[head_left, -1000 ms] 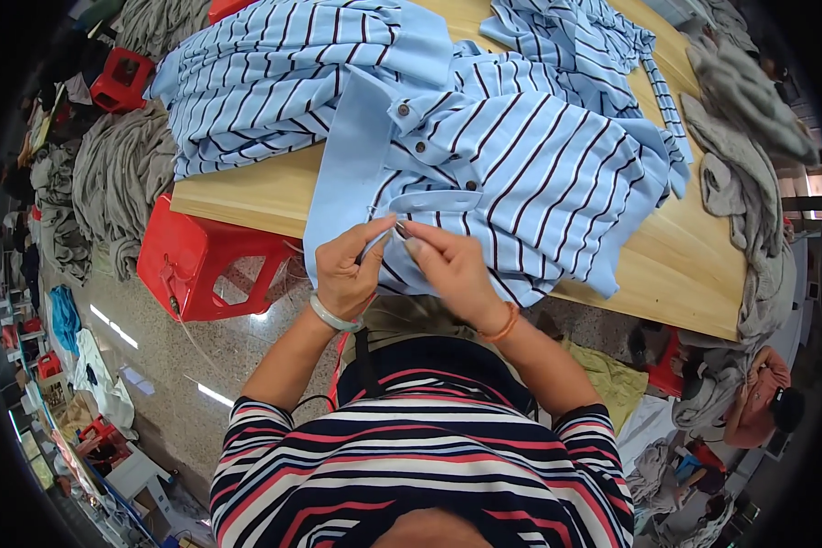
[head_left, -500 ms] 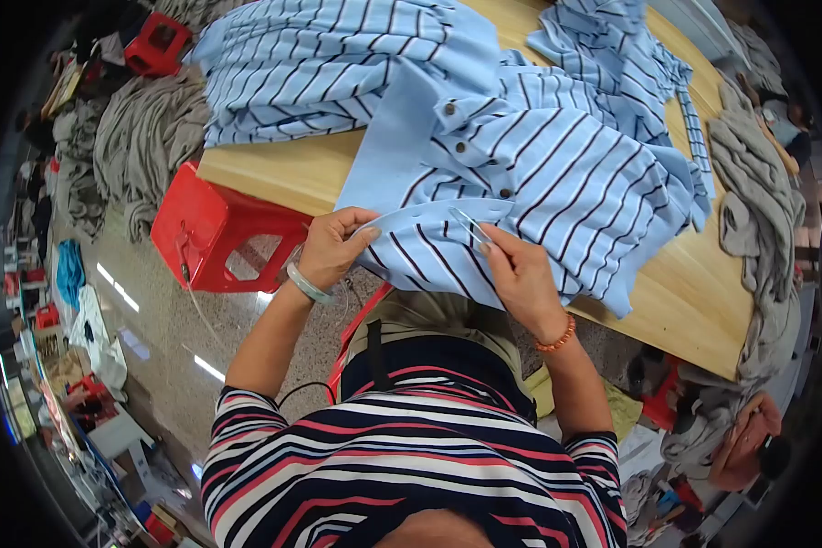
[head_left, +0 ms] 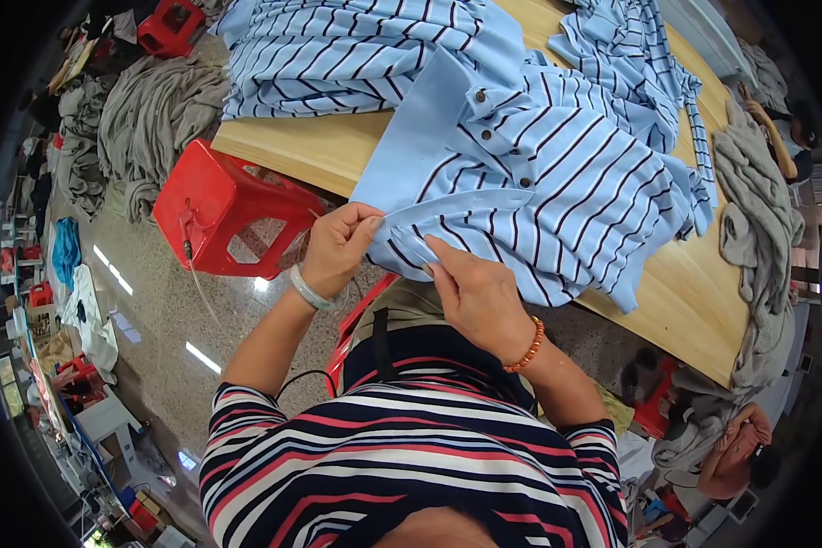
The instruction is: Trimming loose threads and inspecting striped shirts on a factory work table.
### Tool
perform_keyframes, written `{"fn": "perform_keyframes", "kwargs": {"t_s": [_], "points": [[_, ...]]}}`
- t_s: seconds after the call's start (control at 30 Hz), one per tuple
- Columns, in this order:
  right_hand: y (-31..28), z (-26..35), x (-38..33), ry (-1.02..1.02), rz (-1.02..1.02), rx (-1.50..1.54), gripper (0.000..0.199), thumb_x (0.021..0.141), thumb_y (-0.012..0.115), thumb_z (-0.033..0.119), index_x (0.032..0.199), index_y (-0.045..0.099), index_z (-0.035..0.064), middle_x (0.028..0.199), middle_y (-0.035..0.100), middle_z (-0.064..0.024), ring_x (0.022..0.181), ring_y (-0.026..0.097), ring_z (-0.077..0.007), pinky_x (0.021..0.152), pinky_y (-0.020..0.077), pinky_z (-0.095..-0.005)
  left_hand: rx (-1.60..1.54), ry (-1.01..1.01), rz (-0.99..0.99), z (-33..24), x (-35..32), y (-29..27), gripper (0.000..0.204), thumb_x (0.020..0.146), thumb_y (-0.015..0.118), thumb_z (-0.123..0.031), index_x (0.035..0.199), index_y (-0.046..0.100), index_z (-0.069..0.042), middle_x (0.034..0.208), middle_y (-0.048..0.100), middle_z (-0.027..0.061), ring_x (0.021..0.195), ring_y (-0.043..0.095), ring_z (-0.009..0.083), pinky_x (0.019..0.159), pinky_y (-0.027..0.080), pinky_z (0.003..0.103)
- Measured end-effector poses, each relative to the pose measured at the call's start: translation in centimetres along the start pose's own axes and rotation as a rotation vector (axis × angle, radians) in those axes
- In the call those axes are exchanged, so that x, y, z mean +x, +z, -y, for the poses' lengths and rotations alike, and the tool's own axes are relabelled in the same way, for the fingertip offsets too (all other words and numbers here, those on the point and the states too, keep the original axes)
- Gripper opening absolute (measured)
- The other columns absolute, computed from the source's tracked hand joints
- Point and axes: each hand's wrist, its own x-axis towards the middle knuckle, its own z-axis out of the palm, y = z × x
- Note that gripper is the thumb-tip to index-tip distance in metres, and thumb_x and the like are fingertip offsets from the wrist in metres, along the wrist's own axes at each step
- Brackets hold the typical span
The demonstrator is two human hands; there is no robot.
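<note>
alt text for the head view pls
A person's left hand pinches one end of the buttonhole strip on a striped light-blue shirt; the right hand, below it, apparently grips a slim tool. The shirt lies partly on a wooden table near a red stool.

Surroundings of the wooden tabletop (head_left: 667, 315): furniture, fabric and one person noted.
A red stool (head_left: 221, 215) stands just beside the near left corner; a grey cloth heap (head_left: 151, 114) lies farther left; grey garments (head_left: 753, 215) line the right edge; a person in pink (head_left: 738, 452) is beyond the near right corner.
</note>
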Motion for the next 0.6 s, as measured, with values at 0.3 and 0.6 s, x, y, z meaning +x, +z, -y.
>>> {"fn": "perform_keyframes", "kwargs": {"t_s": [0.3,0.6], "points": [[1.4,0.6,0.0,-0.084,-0.013,-0.302,0.037,0.089,0.062,0.013,0.124,0.056,0.0022,0.078,0.062,-0.0115,0.057,0.060,-0.0286,0.048,0.0469,-0.0358,0.083,0.230,-0.159,0.7,0.0,1.4,0.011,0.096,0.057,-0.010,0.101,0.060,0.000,0.077,0.058,-0.0041,0.069,0.048,0.0021,0.063,0.040,0.018],[2.3,0.3,0.5,-0.049,-0.003,-0.276,0.036,0.091,0.060,0.014,0.124,0.055,0.0024,0.078,0.062,-0.0120,0.058,0.061,-0.0306,0.051,0.0484,-0.0378,0.079,0.197,-0.118,0.4,-0.2,1.5,0.016,0.093,0.061,-0.008,0.106,0.066,0.001,0.093,0.068,0.0034,0.083,0.060,0.0064,0.075,0.046,0.019]]}}
